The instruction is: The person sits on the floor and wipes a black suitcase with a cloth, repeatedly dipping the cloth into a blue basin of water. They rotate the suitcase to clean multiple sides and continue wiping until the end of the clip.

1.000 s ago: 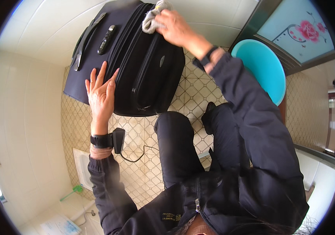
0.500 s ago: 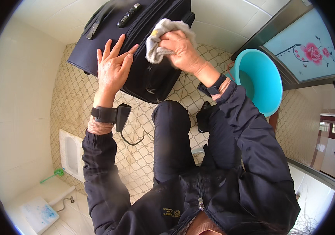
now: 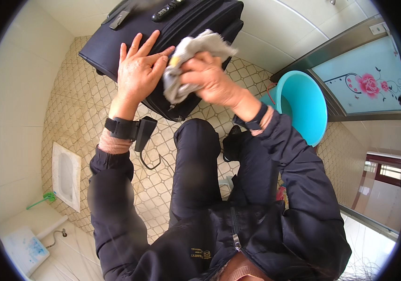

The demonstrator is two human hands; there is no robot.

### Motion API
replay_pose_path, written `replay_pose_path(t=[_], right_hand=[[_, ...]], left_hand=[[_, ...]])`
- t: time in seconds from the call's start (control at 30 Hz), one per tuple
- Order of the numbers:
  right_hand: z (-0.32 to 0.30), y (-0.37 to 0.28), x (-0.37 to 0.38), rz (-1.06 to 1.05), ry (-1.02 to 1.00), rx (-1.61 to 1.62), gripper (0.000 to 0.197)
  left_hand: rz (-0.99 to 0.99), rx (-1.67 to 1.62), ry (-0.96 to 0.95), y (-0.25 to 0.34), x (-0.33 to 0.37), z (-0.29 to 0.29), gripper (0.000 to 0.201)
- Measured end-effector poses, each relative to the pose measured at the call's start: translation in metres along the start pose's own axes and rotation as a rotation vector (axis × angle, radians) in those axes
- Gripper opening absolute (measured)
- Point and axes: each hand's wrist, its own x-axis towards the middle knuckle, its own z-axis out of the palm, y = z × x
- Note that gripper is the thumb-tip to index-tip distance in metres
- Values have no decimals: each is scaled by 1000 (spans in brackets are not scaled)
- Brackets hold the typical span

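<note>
A dark navy fabric suitcase (image 3: 102,47) stands in front of me, with a black combination lock (image 3: 166,10) on its upper face. My left hand (image 3: 139,70) lies on the suitcase with its fingers spread and holds nothing. My right hand (image 3: 209,79) is closed round a whitish-grey cloth (image 3: 195,47) with a yellow patch. The cloth rests against the side of the suitcase that has the zips, close beside my left fingertips. Folds of the cloth hide the part of the suitcase beneath it.
A turquoise bucket (image 3: 310,107) stands at the right, beside a glass door panel (image 3: 359,84) with pink flowers. At the left a squat toilet (image 3: 67,175) is set into the tiled floor (image 3: 88,107). A green brush (image 3: 48,196) and a white cistern (image 3: 25,248) are nearby.
My right hand has moved the cloth toward me and slightly left along the suitcase. My left hand stays spread on it. The whole view has shifted slightly.
</note>
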Motion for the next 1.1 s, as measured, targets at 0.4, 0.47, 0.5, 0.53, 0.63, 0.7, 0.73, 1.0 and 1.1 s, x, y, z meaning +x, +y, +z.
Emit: replay_pose_path(t=[0.4,0.47,0.5,0.53,0.63,0.7,0.73,1.0,1.1], right_hand=[[11,-2,-1,20,91,-36,20],[35,-23,-11,112,93,23,20],[44,-30,-13,95,121,44,20],[47,-40,-13,94,102,60,19],[43,-71,-22,29,7,140,18],[41,-78,-43,195,-178,350,19],[45,-77,-56,461,-20,620,20],[11,91,-153,1051,1080,1640,21],[6,138,-111,1287,892,1048,37]], left_hand=[[19,17,31,-4,-3,6,33],[-3,16,10,-7,-3,4,33],[11,3,13,-9,-1,2,33],[22,-10,5,-9,-1,0,33],[11,-32,-68,-5,3,-5,41],[57,-29,-99,-1,5,-8,53],[35,5,-168,0,5,-10,63],[68,-15,-241,-4,6,-12,57],[21,-59,-246,-3,5,-11,53]])
